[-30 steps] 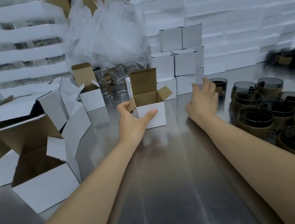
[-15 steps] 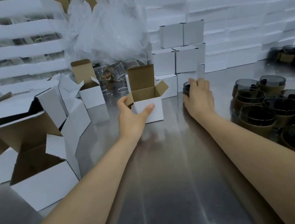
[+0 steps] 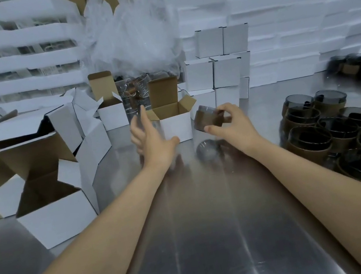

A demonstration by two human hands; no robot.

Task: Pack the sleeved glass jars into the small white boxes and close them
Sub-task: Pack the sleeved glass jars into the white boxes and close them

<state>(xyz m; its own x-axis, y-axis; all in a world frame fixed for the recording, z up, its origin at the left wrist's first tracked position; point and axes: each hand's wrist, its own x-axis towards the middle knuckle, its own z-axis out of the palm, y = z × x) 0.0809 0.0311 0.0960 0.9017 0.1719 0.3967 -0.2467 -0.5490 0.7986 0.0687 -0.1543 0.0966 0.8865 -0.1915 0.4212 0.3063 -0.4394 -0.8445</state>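
Right hand (image 3: 234, 123) pinches the sleeved jar (image 3: 209, 119); left hand (image 3: 151, 140) fingers (image 3: 144, 119) seemingly straight.

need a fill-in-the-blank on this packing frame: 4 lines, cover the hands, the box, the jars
1. The right hand grips one sleeved ___.
2. The small white box beside the left hand has its lid ___.
3. The other sleeved jars stand on the person's ___ side.
4. The left hand holds ___.

Missing words: jar; open; right; nothing.
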